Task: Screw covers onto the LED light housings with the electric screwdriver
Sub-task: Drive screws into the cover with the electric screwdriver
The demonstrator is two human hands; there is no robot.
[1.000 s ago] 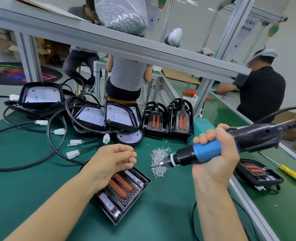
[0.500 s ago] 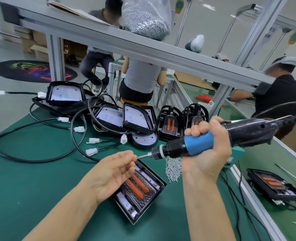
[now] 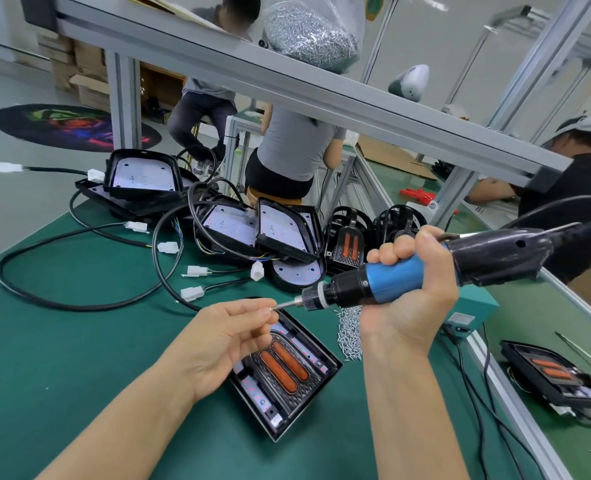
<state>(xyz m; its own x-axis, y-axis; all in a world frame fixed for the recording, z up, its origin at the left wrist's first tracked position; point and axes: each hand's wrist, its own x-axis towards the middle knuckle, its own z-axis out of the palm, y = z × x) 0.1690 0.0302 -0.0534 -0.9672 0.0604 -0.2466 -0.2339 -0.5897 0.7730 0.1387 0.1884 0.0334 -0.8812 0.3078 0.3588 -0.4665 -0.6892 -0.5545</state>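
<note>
While the blue-and-black electric screwdriver (image 3: 408, 271) was gripped by the right hand (image 3: 412, 299), a screw (image 3: 271, 309) was pinched at its tip by the left hand (image 3: 228, 341); beneath both, a black LED light housing (image 3: 287, 372) with two orange strips lay on the desk (image 3: 62, 358).

1. The left hand (image 3: 224, 344) is raised palm-up, forearm bare, thumb and forefinger pinched together at the bit tip of the electric screwdriver (image 3: 401, 278).
2. The right hand (image 3: 410, 299) is wrapped around the screwdriver's blue barrel, fingers curled over it, wrist bent.
</note>
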